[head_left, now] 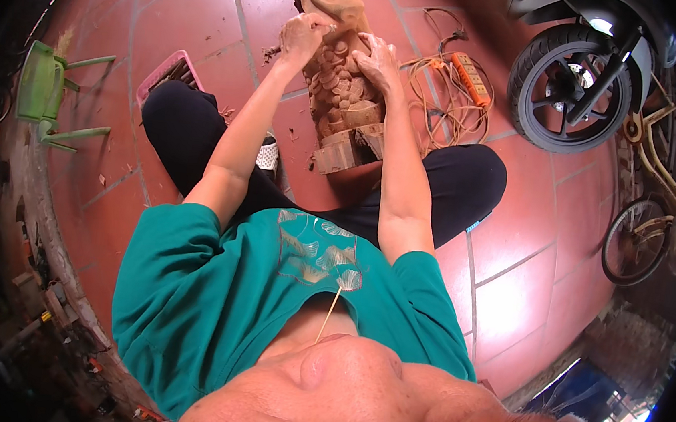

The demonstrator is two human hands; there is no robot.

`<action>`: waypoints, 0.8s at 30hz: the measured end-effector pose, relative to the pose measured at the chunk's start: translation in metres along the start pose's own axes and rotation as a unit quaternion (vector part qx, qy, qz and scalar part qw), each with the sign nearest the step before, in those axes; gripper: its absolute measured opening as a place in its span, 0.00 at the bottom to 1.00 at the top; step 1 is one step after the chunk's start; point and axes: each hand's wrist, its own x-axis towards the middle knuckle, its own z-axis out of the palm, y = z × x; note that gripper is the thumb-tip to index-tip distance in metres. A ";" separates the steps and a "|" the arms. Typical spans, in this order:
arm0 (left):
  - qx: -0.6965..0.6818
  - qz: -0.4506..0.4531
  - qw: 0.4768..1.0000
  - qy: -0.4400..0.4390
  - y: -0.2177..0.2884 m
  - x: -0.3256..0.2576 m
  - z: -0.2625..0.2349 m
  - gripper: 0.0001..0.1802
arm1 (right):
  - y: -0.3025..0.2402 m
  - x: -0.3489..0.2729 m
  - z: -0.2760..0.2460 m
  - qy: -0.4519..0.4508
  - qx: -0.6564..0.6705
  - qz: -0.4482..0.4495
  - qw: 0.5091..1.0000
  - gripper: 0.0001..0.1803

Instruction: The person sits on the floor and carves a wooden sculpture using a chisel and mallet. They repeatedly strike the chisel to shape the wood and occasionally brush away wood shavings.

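Note:
A brown wooden carving (340, 91) stands on the floor between my bent legs, with smooth folds toward its far end and a cluster of rounded shapes nearer me. At its left side, my left hand (301, 40) is closed, its thumb and fingers pinched together against the surface. Whatever is between those fingertips is too small to make out. My right hand (380, 62) grips the carving's right edge, fingers bent over the wood and thumb turned inward. A blocky base (343, 151) forms the carving's near end.
Left of my knee sits a pink basket (157, 75), with a green plastic chair (43, 85) farther out. An orange power strip (472, 80) and its coiled cord (435, 111) lie to the right. Beyond are a motorbike wheel (570, 87) and a bicycle wheel (635, 241). Wood scraps dot the tiles.

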 end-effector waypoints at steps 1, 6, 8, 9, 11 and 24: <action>-0.013 -0.013 1.000 -0.011 0.001 -0.002 0.000 0.07 | 0.002 -0.005 0.000 -0.004 0.004 0.005 1.000 0.32; 0.066 -0.037 0.997 0.007 -0.018 0.036 0.009 0.09 | -0.005 -0.004 -0.001 0.010 0.039 -0.012 0.999 0.26; 0.103 -0.026 0.994 0.006 -0.019 0.043 0.012 0.08 | 0.000 0.006 -0.001 -0.007 0.100 0.021 0.995 0.24; 0.119 -0.001 0.993 0.006 -0.016 0.044 0.014 0.08 | 0.006 0.013 -0.001 -0.012 0.130 0.038 0.991 0.23; 0.153 0.045 0.987 0.005 -0.010 0.040 0.015 0.08 | 0.015 0.023 0.004 0.033 0.158 0.001 0.987 0.21; 0.097 0.064 0.993 0.006 0.008 0.019 0.015 0.06 | 0.022 0.024 0.015 0.056 0.160 -0.015 0.985 0.22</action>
